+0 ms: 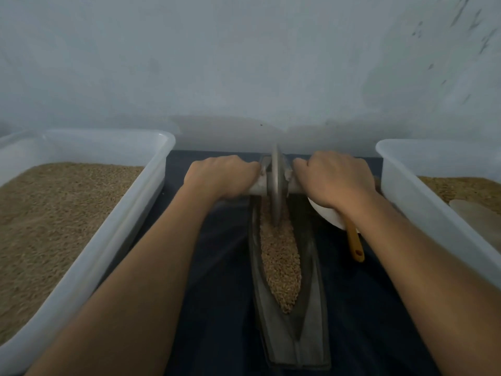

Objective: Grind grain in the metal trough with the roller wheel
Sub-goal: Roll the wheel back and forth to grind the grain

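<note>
Nearest to me, both bare forearms reach forward over a dark blue cloth (pixel 217 308) that covers the surface under everything. Between the arms lies the metal trough (pixel 291 335), a long boat-shaped channel running away from me, its near end blunt and flat. Grain (pixel 280 261) fills the channel from about its middle toward the far end, tapering to a point on the near side.

Further out, the roller wheel (pixel 276 185) stands upright on its edge in the far part of the trough, its rim down in the grain. A pale axle passes through the wheel's hub and sticks out to both sides. My left hand (pixel 221 176) is curled over the left stub of the axle, fingers wrapped down around it, knuckles up. My right hand (pixel 336 179) grips the right stub the same way. Both hands sit just beside the wheel, one on each side.

Under my right wrist I see part of a white bowl (pixel 324 214) with a yellow spoon handle (pixel 355 244) pointing toward me.

On the left stands a large white plastic tub (pixel 116 232) filled with grain. On the right stands a second white tub (pixel 423 213), also holding grain, with a pale flat object in it that I cannot identify. Beyond all this rises a plain grey-blue wall (pixel 244 63).
</note>
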Available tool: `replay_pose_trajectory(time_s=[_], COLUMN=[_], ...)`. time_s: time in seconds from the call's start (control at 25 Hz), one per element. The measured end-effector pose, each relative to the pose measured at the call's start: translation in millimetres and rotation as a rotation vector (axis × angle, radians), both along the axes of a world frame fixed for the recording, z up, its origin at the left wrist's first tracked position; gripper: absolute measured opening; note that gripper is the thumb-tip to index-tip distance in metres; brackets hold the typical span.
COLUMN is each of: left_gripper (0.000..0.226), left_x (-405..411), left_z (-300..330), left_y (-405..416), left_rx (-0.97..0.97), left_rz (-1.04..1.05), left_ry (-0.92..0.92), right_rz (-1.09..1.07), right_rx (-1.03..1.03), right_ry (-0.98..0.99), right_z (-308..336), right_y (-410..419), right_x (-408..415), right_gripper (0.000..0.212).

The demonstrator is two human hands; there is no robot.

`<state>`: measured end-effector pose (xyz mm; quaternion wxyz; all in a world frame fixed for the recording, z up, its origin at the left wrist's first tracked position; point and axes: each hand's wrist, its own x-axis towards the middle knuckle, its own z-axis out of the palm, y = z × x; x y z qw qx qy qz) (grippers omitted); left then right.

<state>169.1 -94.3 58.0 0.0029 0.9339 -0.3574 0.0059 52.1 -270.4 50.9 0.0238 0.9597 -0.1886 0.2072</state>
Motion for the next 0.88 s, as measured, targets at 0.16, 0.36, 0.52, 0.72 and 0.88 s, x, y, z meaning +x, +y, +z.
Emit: replay_pose_trajectory(time_s=[0.16, 0.36, 0.52, 0.72, 0.88], left_gripper=[0.048, 0.047, 0.047, 0.042, 0.047], left_x=[-18.2, -79.0, -94.8, -45.1, -17.2], left_z=[-5.3, -28.9, -32.9, -14.7, -3.9], left_y=[3.7, 42.8, 47.8, 22.6, 8.9], left_rx=[-0.17, -0.368, -0.361, -0.165, -0.06], left_rz=[0.088, -0.038, -0.028, 0.028, 0.037], left_ry=[-0.094, -0.52, -0.481, -0.234, -0.01], right_rz=[-0.035, -0.075, -0.035, -0.015, -0.006], right_rx=[-0.05, -0.041, -0.031, -0.076, 0.013], right_ry=[-0.023, -0.121, -0.146, -0.075, 0.05], right_z=[-11.2, -27.1, -25.0, -9.0, 4.8], right_y=[19.6, 59.8, 63.1, 27.3, 6.2], right_x=[-31.8, -93.4, -108.4, -45.5, -5.0], right_gripper=[0.038, 0.062, 0.054, 0.054, 0.048])
